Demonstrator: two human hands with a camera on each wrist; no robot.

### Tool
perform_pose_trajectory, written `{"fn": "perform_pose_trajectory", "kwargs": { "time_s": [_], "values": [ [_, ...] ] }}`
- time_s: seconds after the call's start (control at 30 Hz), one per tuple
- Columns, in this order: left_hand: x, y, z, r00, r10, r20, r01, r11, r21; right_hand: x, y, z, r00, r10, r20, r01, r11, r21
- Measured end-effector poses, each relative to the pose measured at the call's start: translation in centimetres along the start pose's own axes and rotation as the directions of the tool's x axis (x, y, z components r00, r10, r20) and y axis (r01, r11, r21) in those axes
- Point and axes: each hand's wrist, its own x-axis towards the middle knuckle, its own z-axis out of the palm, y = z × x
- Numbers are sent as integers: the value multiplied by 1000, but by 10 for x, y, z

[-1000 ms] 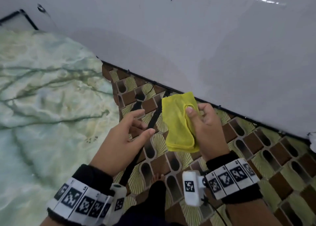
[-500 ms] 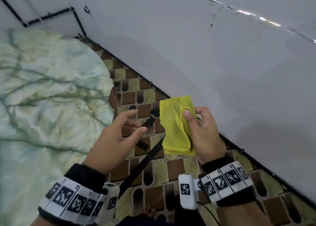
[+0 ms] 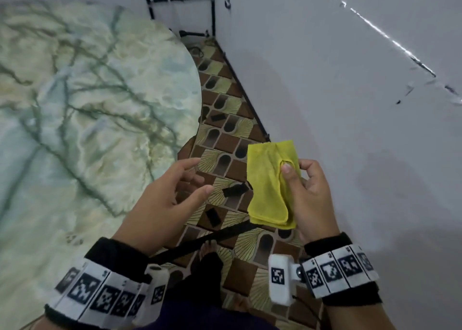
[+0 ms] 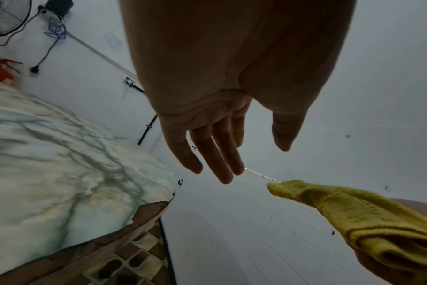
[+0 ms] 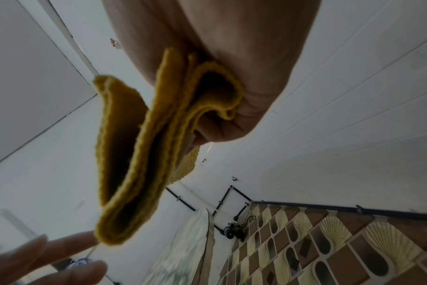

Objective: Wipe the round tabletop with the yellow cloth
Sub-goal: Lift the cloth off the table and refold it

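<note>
A folded yellow cloth (image 3: pixel 268 182) hangs in the air over the tiled floor, to the right of the round marble-patterned tabletop (image 3: pixel 82 119). My right hand (image 3: pixel 303 187) grips the cloth, thumb pressed on its top layer and fingers curled behind it. The cloth's folded layers (image 5: pixel 144 154) droop below that hand in the right wrist view. My left hand (image 3: pixel 172 192) hovers just left of the cloth with straight, spread fingers and holds nothing. In the left wrist view those fingers (image 4: pixel 215 158) point toward the cloth's corner (image 4: pixel 354 212) without touching it.
A white panelled wall (image 3: pixel 350 104) runs close on the right, with a black pipe along its base. Brown and cream patterned floor tiles (image 3: pixel 225 139) fill the narrow gap between wall and table. My bare foot (image 3: pixel 207 249) stands below the hands. A cable and plug hang on the far wall (image 4: pixel 44 57).
The head view has swung, bringing the table edge and the room corner further into view. Both hands keep nearly the same pose, right holding the cloth, left open beside it.
</note>
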Motion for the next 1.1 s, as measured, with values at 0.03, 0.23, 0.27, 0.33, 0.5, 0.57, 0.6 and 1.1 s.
{"fn": "perform_pose_trajectory", "kwargs": {
  "time_s": [0.03, 0.23, 0.27, 0.33, 0.5, 0.57, 0.6, 1.1],
  "values": [
    [3, 1, 0, 1000, -5, -9, 5, 1000, -6, 5, 0, -1, 1000, 6, 11, -6, 1000, -3],
    [52, -1, -1, 999, -13, -46, 9, 996, -91, 59, -8, 7, 999, 2, 39, -1, 1000, -24],
    [67, -1, -3, 999, -2, -41, -2, 995, -96, 71, -11, 11, 999, -1, 33, 2, 1000, -24],
    [99, 1, -9, 1000, 11, -28, -14, 994, -107, 94, -21, 22, 1000, -6, 10, 6, 1000, -27],
    [176, -3, -26, 999, 19, -45, -24, 993, -119, 158, -45, 55, 999, -19, 36, 19, 1000, -4],
    [196, -6, -32, 999, -4, -53, -2, 994, -114, 181, -51, 66, 998, -28, 58, 28, 1000, 1],
    [206, -8, -34, 998, -21, -62, 14, 993, -115, 194, -53, 70, 997, -28, 65, 28, 1000, 3],
    [335, 8, -23, 914, -252, -318, 232, 968, -99, 401, -79, 116, 924, -2, 381, 25, 998, -56]
  ]
}}
